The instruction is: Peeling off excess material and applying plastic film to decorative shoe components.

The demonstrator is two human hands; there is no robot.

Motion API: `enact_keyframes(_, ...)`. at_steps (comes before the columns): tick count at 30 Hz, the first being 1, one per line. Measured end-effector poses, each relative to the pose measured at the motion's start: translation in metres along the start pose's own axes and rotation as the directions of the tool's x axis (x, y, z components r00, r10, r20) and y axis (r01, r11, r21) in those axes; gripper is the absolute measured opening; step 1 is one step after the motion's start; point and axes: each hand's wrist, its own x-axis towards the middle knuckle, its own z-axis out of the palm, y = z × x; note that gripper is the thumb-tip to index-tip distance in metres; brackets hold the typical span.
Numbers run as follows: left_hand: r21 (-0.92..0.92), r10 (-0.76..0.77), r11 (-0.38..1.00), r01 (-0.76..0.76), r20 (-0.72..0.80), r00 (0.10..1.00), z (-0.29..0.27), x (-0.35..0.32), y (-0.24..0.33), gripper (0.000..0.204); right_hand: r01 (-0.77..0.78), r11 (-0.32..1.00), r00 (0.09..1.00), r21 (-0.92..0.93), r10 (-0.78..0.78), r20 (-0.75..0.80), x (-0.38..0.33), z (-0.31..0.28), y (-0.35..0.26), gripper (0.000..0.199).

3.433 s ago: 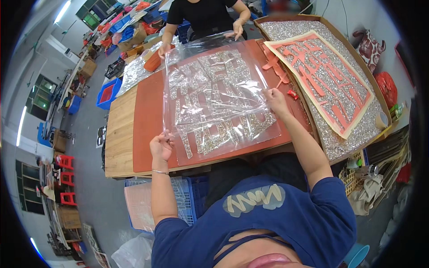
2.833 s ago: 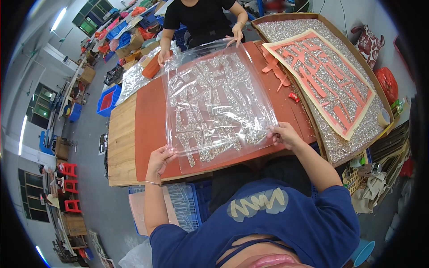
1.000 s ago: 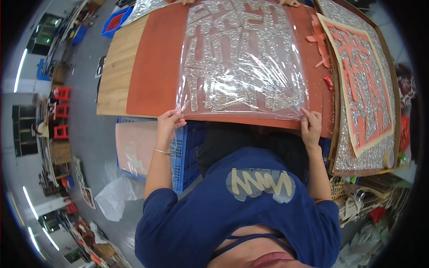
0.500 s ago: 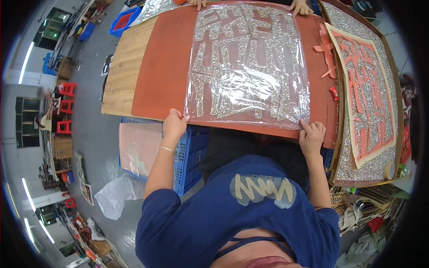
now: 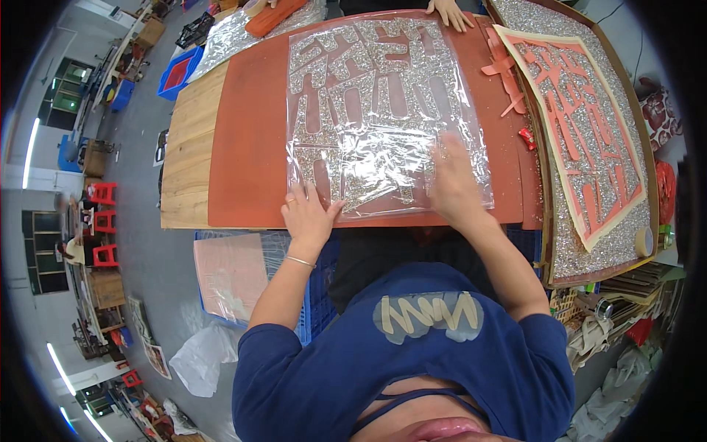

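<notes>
A clear plastic sheet (image 5: 462, 110) lies over silver glitter shapes (image 5: 318, 118) on a reddish-brown board (image 5: 250, 132). My left hand (image 5: 308, 212) rests with fingers spread on the sheet's near left corner. Over its near right part is my right hand (image 5: 455, 184), its fingers smeared by motion; I cannot make out whether they press on the sheet. Bright glare hides part of the glitter pattern between my hands. At the far edge, another person's hand (image 5: 451, 13) lies on the board with fingers apart.
On the right, a glitter-filled tray (image 5: 600, 264) holds a cream-edged stencil (image 5: 554, 121) and a tape roll (image 5: 644, 241). Red cut strips (image 5: 504, 72) lie beside it. A blue crate (image 5: 321, 283) stands below the table's near edge. A wooden panel (image 5: 188, 147) is at left.
My right hand has moved from the sheet's near right corner inward onto its surface. My left hand has shifted from gripping the near left corner to lying spread on it. Only one co-worker's hand shows now.
</notes>
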Motion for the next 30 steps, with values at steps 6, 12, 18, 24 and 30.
enact_keyframes(6, 0.028, 0.107, 0.994, -0.105, -0.086, 0.991, 0.044, -0.016, -0.055, 0.086, -0.25, 0.939, 0.864, -0.235, 0.326, 0.384, -0.036, 0.005, 0.022, 0.083)
enact_keyframes(12, 0.206, 0.159, 0.966, -0.154, -0.006, 0.987, -0.023, 0.026, -0.046, 0.067, -0.269, 0.818, 0.764, -0.508, 0.503, 0.405, -0.014, -0.05, 0.019, 0.078)
enact_keyframes(18, -0.226, 0.357, 0.839, -0.496, -0.46, 0.813, 0.011, 0.193, 0.051, 0.055, 0.061, 0.997, 0.993, 0.049, -0.066, 0.101, 0.118, 0.115, 0.02, 0.06)
enact_keyframes(24, -0.093, 0.127, 0.982, -0.162, -0.305, 0.944, 0.04, 0.193, 0.023, 0.065, -0.047, 0.978, 0.895, -0.201, 0.13, 0.426, 0.126, 0.119, 0.087, 0.069)
enact_keyframes(30, 0.0, 0.108, 0.994, -0.112, -0.259, 0.96, 0.05, 0.124, -0.005, 0.071, -0.283, 0.866, 0.878, -0.413, 0.407, 0.253, 0.095, 0.065, 0.128, 0.076)
